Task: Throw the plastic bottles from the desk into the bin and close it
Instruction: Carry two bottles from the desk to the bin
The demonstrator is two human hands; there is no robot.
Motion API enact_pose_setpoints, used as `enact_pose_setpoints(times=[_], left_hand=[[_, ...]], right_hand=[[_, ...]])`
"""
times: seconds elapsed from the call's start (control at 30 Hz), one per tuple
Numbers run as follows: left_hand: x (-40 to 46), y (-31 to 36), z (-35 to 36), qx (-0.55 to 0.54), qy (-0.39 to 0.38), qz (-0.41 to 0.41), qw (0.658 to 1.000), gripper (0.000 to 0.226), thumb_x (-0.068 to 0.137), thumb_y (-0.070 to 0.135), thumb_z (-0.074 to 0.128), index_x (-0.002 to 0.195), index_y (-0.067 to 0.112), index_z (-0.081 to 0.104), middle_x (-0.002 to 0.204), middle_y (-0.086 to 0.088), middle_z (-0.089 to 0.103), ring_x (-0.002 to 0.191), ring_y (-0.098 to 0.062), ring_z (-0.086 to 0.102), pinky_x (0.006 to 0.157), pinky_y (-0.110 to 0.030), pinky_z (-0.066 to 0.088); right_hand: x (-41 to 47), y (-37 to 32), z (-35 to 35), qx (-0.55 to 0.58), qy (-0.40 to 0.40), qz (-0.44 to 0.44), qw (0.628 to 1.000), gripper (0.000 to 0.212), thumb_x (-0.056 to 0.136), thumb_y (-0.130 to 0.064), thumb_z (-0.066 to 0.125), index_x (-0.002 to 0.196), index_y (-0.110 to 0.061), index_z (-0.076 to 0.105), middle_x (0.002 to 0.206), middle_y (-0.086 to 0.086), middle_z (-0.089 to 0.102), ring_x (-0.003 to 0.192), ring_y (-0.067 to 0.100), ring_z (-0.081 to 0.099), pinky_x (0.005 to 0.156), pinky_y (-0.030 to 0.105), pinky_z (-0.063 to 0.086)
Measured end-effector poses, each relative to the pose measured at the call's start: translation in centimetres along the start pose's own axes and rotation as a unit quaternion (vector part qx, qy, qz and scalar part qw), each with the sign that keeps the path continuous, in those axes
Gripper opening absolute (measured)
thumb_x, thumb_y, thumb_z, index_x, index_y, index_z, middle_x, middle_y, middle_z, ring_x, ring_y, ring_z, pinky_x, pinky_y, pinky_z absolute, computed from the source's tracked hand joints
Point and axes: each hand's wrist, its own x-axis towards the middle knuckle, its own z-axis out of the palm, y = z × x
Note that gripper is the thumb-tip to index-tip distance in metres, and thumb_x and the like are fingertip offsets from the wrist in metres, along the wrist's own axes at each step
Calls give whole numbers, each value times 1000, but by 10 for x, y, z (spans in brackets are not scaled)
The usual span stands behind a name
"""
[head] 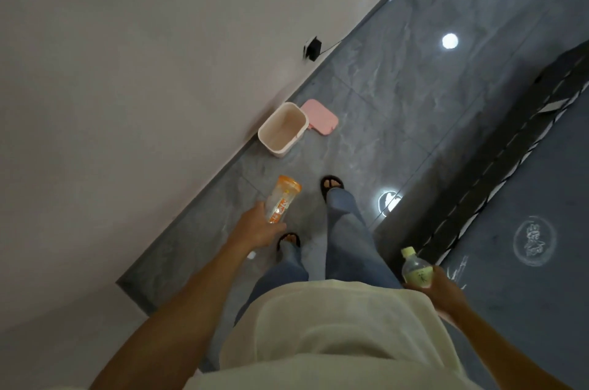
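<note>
My left hand (255, 228) grips an orange-labelled plastic bottle (283, 198), held out in front of me above the floor. My right hand (441, 289) holds a small yellow-green plastic bottle (416, 268) at my right side, cap up. Ahead on the floor, against the wall, stands a small white bin (267, 137) with its top open and nothing visible inside. Its pink lid (320, 117) lies flat on the floor right beside the bin's far side.
A pale wall (127, 70) runs along the left. A black plug with a cord (312, 48) sits on the wall beyond the bin. Glossy grey floor tiles (398, 86) stretch ahead. A dark mat with a white-striped edge (526, 214) lies on the right.
</note>
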Motion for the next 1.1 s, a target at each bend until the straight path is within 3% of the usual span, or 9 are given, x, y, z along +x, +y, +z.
enact_pose_setpoints(times=[0.17, 0.3, 0.4, 0.5, 0.57, 0.67, 0.77, 0.97, 1.1], left_hand=[[25, 23, 12, -25, 39, -54, 997, 68, 72, 43, 82, 129, 20, 53, 113, -7, 69, 94, -27, 70, 82, -43, 60], [21, 19, 27, -58, 57, -121, 989, 82, 74, 46, 83, 140, 18, 44, 116, -11, 68, 87, -26, 71, 70, -35, 59], [11, 8, 39, -86, 45, -168, 981, 78, 75, 44, 82, 137, 16, 44, 112, -6, 65, 89, -23, 68, 76, -35, 58], [5, -2, 55, -108, 38, -213, 970, 68, 75, 42, 81, 130, 18, 48, 93, 7, 60, 69, -6, 63, 55, -19, 50], [15, -5, 63, -127, 35, -230, 964, 67, 75, 43, 80, 129, 19, 48, 92, 9, 59, 69, -6, 62, 51, -15, 44], [50, -6, 65, -144, 24, -237, 960, 64, 75, 46, 79, 124, 24, 45, 101, 5, 63, 78, -13, 67, 61, -24, 54], [108, -3, 63, -196, 59, -228, 952, 58, 67, 48, 78, 113, 28, 48, 93, 5, 66, 69, -14, 69, 56, -30, 56], [282, -7, 62, -243, 139, -161, 947, 54, 61, 58, 67, 108, 41, 47, 94, 12, 64, 80, -9, 68, 59, -26, 53], [393, -17, 63, -258, 195, -124, 938, 54, 63, 59, 66, 110, 40, 47, 93, 14, 63, 77, -4, 66, 55, -24, 53]], right_hand=[[69, -48, -71, -26, -16, -17, 999, 84, 69, -38, 88, 135, -7, 47, 115, 19, 67, 105, 38, 64, 88, 45, 52], [110, -116, -118, -97, -22, -61, 993, 92, 66, -47, 87, 137, -9, 42, 113, 18, 65, 97, 37, 64, 69, 32, 48], [129, -169, -137, -131, -46, -127, 982, 87, 70, -51, 84, 136, -15, 40, 104, 6, 61, 84, 23, 60, 62, 28, 45], [149, -222, -141, -171, -54, -192, 965, 81, 65, -60, 81, 129, -25, 44, 102, -3, 62, 85, 13, 59, 71, 29, 47], [163, -257, -133, -184, -62, -215, 957, 86, 64, -57, 82, 132, -26, 40, 103, -4, 59, 86, 11, 59, 72, 30, 46], [188, -303, -107, -201, -69, -244, 946, 91, 65, -57, 82, 137, -29, 34, 110, -5, 56, 93, 12, 60, 73, 28, 47], [222, -350, -74, -209, -77, -283, 933, 89, 64, -59, 81, 135, -28, 36, 106, -10, 57, 88, 7, 60, 68, 22, 44], [330, -432, 22, -248, -43, -382, 889, 88, 65, -51, 83, 136, -25, 37, 129, 0, 47, 98, 13, 52, 76, 26, 44], [411, -473, 87, -275, -1, -461, 844, 84, 69, -42, 82, 138, -18, 40, 125, 7, 51, 107, 26, 56, 85, 39, 53]])
